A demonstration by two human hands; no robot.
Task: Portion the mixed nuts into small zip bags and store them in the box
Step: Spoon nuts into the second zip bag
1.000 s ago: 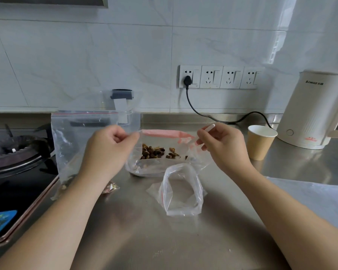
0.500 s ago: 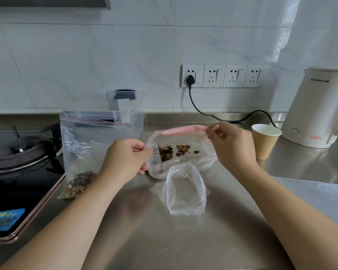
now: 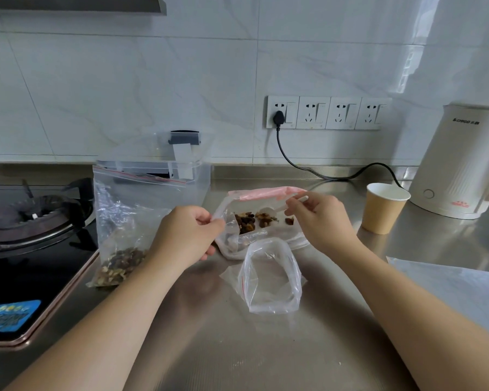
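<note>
While the left hand (image 3: 185,235) is pinching the corner of the small zip bag (image 3: 261,221) and the right hand (image 3: 321,218) is pinching a white spoon (image 3: 283,208) at its pink mouth, the bag is lying on the surface (image 3: 266,348); the film is likely thin, limp and slippery, so gripping the stiffer zip strip seems safest.

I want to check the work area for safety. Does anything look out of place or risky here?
Yes. The large zip bag of nuts stands at the counter's left edge and leans partly over the gas stove, too close to a burner for plastic. I see no spilled nuts. Both hands hold the small bag.
</note>
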